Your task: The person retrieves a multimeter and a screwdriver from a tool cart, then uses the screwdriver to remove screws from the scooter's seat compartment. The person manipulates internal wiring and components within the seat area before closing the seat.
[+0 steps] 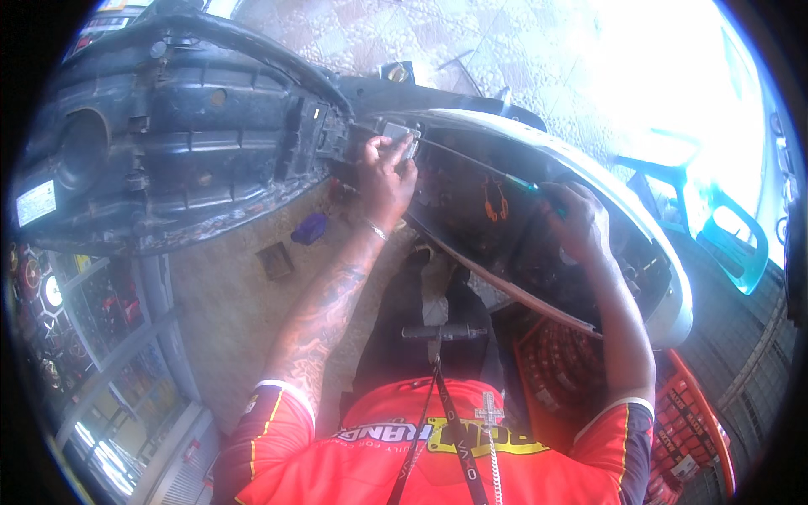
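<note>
A scooter's seat (pixel 227 160) is tipped up to the left, its black ribbed underside showing. To the right of it lies the open scooter body (pixel 648 252) with a pale outer panel. My left hand (pixel 387 181) is at the hinge end, its fingers closed on a small grey metal piece (pixel 394 130). A long thin screwdriver (pixel 522 183) with a teal handle is in my right hand (pixel 581 219), over the dark cavity. Its shaft slants up and left, the far end close to my left fingertips. The exact contact of the tip is too blurred to tell.
Orange wires (pixel 491 202) hang inside the cavity. A teal plastic chair (pixel 732 244) stands at the right, red crates (pixel 686 421) with packages at the lower right. A glass display case (pixel 109 337) is at the left. A purple object (pixel 309 228) lies on the floor.
</note>
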`<state>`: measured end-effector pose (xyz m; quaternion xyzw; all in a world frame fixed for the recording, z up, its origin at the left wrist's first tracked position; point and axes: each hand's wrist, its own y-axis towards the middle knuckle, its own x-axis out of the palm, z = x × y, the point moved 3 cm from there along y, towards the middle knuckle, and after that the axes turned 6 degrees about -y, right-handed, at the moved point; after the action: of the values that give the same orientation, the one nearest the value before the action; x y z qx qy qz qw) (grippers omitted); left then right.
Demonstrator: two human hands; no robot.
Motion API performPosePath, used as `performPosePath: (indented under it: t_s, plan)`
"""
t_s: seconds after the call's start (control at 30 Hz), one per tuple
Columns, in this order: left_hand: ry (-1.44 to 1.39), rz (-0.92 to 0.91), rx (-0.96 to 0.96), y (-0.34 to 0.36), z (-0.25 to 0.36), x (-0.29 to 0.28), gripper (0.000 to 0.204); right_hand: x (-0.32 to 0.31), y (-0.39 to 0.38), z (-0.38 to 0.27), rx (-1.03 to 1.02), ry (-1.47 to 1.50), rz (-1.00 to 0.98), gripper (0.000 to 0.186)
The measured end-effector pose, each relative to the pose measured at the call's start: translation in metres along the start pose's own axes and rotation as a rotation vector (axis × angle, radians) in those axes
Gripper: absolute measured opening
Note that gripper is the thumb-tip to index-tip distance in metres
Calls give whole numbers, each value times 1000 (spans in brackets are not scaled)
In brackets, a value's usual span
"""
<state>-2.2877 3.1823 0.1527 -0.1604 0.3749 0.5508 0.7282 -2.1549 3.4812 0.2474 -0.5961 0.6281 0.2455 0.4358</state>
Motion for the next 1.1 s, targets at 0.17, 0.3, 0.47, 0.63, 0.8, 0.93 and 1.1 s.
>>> performPosePath:
  t_s: [0.17, 0.3, 0.47, 0.63, 0.8, 0.93, 1.1]
  plan:
    - [-62, 2, -35, -1, -1, 0, 44, 7, 10, 13, 325, 60, -282, 28]
    - [-61, 7, -17, -2, 0, 1, 45, -1, 3, 2, -186, -97, 123, 31]
    - [-32, -12, -21, -1, 0, 0, 45, 6, 7, 3, -83, -237, -42, 40]
    - [-13, -37, -54, -2, 2, 0, 45, 0, 26, 21, 490, 236, -553, 55]
    - [-14, -20, -27, -2, 4, -1, 46, 1, 11, 0, -122, -207, -100, 35]
    - [-9, -35, -30, -1, 1, 0, 46, 11, 6, -6, -71, -230, -134, 35]
    - [11, -18, -23, -3, 0, 2, 46, 3, 30, 6, 282, 129, -502, 47]
